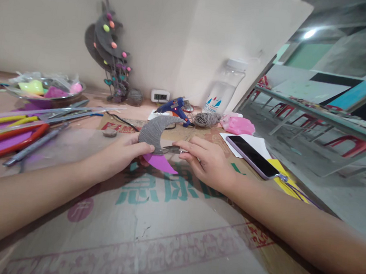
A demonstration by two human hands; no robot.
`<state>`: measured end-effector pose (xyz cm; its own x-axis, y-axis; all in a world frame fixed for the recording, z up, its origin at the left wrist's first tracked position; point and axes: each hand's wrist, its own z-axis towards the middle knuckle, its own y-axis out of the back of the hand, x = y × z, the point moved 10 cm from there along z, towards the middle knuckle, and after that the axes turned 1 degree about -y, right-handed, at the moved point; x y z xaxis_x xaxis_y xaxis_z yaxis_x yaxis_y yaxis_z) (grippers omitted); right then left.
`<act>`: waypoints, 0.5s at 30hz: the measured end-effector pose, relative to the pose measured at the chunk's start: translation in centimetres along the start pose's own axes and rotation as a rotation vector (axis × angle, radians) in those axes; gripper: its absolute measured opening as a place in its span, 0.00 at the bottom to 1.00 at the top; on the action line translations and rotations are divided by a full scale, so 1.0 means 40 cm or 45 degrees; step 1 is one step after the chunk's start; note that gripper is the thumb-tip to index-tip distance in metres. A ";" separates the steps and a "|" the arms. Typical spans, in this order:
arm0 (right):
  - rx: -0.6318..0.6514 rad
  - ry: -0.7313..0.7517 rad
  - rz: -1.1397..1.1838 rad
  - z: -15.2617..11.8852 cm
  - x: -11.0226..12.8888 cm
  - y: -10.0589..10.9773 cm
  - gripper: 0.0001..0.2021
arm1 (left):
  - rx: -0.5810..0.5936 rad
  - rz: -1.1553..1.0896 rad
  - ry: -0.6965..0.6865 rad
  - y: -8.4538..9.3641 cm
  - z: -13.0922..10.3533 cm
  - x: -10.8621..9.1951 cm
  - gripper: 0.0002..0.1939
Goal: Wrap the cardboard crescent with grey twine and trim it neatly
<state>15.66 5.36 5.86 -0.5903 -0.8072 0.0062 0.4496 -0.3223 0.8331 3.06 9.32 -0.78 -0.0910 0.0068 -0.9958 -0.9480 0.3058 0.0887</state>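
Observation:
My left hand is closed on a crescent wrapped in grey yarn, thumb on its face. A piece of purple sheet sticks out below the crescent, pinched in the same hand. My right hand grips small scissors, whose dark metal blades point left at the crescent's inner lower edge, close to the purple sheet. The fingers cover most of the scissors' handles. Both hands are above a printed cardboard sheet.
Behind the hands are a blue glue gun, a grey yarn ball, a small clock and a water bottle. A phone lies at right. Red-handled scissors and a bowl are at left. A decorated moon hanging leans on the wall.

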 end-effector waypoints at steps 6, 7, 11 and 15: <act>0.029 0.021 -0.034 0.000 0.008 -0.004 0.16 | -0.039 0.090 0.009 0.002 -0.006 -0.011 0.07; 0.030 0.019 -0.036 0.001 0.008 -0.004 0.16 | -0.042 0.096 0.008 0.002 -0.006 -0.013 0.06; 0.031 0.034 -0.044 0.002 0.011 -0.003 0.16 | -0.035 0.099 0.015 0.000 -0.007 -0.013 0.06; 0.006 0.062 -0.077 0.004 0.017 0.002 0.16 | -0.013 0.126 0.010 -0.001 -0.003 -0.011 0.07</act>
<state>15.18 4.87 6.01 -0.5829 -0.8095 -0.0708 0.4107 -0.3687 0.8339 3.11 9.19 -0.34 -0.1864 0.0287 -0.9821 -0.9374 0.2942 0.1865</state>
